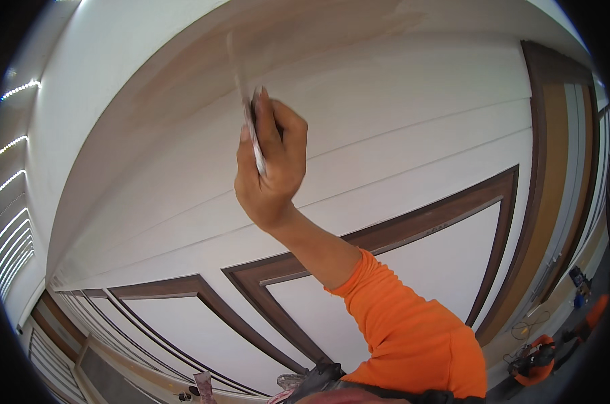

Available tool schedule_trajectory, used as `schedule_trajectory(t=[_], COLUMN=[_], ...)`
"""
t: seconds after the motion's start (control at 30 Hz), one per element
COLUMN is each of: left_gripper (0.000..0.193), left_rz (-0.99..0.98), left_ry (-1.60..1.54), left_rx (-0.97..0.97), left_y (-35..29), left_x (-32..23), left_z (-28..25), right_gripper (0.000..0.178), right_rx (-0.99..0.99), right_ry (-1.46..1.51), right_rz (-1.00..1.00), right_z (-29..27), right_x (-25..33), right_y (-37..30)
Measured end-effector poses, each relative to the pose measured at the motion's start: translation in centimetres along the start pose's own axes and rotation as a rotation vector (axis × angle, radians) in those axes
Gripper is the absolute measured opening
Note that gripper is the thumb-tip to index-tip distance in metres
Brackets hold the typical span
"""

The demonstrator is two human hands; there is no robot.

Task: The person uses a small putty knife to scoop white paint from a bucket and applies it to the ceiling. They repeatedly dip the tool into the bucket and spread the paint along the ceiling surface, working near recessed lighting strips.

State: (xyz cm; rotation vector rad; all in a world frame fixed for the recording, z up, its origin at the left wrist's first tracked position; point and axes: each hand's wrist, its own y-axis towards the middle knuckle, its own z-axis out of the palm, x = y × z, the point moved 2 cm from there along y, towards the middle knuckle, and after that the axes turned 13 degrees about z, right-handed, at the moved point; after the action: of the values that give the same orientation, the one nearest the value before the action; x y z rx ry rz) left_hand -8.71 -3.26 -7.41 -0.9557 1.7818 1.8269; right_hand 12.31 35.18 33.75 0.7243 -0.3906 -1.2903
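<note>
My right hand (275, 158) is raised at the end of an orange sleeve and closed round a thin, whitish scraper (258, 151), which looks like a putty knife. Seen nearly edge-on, its blurred upper end reaches a curved band (204, 74) high on the wall, where brownish, smeared patches show. I cannot tell whether the edge touches the surface. My left hand is out of view. At the lower edge, a flat piece with pinkish-white smears (204, 387) sticks up; what holds it is hidden.
Below the band, a white wall (413, 101) carries brown-framed panels (379, 236). A brown-edged opening (540, 168) stands at the right. Lower right, a person in orange (537, 360) is near a loose cable (530, 326). Bright light strips (9, 185) line the ceiling at the left.
</note>
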Motion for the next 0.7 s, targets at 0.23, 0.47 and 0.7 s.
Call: schedule_trajectory(t=[0.23, 0.47, 0.7], left_gripper=[0.031, 0.032, 0.032], left_rz=[-0.011, 0.005, -0.016], left_ry=[0.021, 0.038, 0.119], left_rx=[-0.035, -0.049, -0.128], left_y=[-0.4, -0.5, -3.1], left_x=[2.0, 1.4, 2.7], left_z=[-2.2, -3.2, -9.1], right_gripper=[0.046, 0.043, 0.027], right_rx=[-0.411, -0.109, -0.405], right_ry=[-0.193, -0.084, -0.079], right_rz=[0.088, -0.025, 0.41], right_z=[-5.1, 1.4, -6.2], right_x=[-2.5, -0.4, -5.0], right_y=[9.5, -0.4, 8.7])
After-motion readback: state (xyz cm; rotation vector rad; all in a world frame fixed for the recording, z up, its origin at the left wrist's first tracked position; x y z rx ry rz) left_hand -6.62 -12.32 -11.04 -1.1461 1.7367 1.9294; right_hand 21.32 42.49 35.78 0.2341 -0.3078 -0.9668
